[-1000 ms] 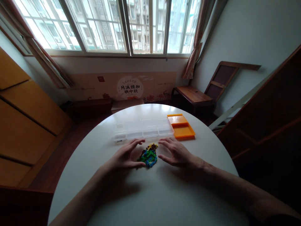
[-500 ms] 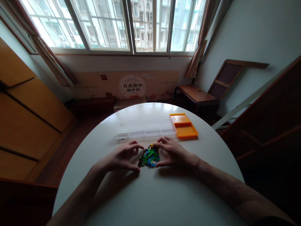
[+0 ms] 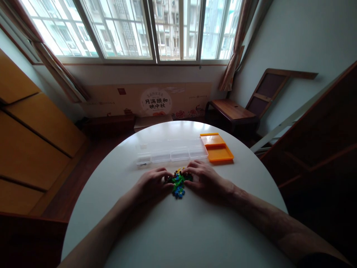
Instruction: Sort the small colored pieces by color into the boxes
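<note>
A small heap of toy bricks (image 3: pixel 178 183) in green, blue, brown and yellow lies on the white table. At its left side, my left hand (image 3: pixel 155 181) curls its fingers and thumb around some dark brown bricks. From the right, my right hand (image 3: pixel 203 176) closes in the same way on dark and green bricks at the heap's edge. Blue bricks spill out at the near side, between the two thumbs, and a few yellow ones show at the far side. The palms hide part of what each hand encloses.
Beyond the hands lies a clear plastic compartment box (image 3: pixel 170 152). An orange tray (image 3: pixel 220 152) adjoins its right end. The round white table (image 3: pixel 178 230) carries all of this. A wooden chair (image 3: pixel 232 109) stands past the table at the far right, below the window.
Both hands have drawn their thumbs inward and closed on the sides of the heap. The heap has become narrower at the near side, with blue bricks left between the hands.
</note>
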A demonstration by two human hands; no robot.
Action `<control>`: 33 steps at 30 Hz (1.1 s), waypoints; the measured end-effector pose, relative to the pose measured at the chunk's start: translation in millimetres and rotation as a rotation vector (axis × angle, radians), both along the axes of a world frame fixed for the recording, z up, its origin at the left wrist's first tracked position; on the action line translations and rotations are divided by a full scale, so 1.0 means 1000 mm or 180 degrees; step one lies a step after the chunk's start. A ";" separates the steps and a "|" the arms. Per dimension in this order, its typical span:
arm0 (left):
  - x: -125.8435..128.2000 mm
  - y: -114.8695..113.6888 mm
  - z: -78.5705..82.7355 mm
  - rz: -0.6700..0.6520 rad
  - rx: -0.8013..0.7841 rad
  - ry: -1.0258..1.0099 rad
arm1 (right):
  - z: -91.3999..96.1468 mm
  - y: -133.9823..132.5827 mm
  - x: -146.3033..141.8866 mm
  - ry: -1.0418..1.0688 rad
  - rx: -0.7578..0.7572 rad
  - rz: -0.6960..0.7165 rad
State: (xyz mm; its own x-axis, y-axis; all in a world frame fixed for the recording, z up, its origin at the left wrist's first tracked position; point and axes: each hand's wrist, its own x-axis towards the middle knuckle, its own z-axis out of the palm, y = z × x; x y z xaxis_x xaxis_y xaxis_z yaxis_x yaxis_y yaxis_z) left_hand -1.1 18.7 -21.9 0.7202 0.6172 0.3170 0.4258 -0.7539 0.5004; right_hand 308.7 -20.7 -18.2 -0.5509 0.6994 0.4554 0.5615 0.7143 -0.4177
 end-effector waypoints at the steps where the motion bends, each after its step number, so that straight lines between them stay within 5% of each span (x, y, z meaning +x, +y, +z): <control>1: 0.001 -0.001 0.000 0.0001 0.0032 -0.0024 | 0.000 0.000 0.000 0.0036 0.0011 -0.0008; 10: 0.004 -0.004 0.011 0.0094 0.0512 -0.0101 | -0.003 0.002 -0.001 0.0125 0.0187 -0.0031; 19: -0.010 0.009 0.022 0.1857 0.1214 0.0124 | 0.000 0.010 0.023 -0.0092 0.0562 -0.1525; 23: -0.012 0.012 0.017 0.1959 0.0998 0.0374 | -0.009 0.018 0.033 -0.0206 0.0336 -0.1819; 33: -0.007 0.003 0.021 0.1972 0.1013 0.0394 | -0.012 0.023 0.034 -0.0182 0.0315 -0.1746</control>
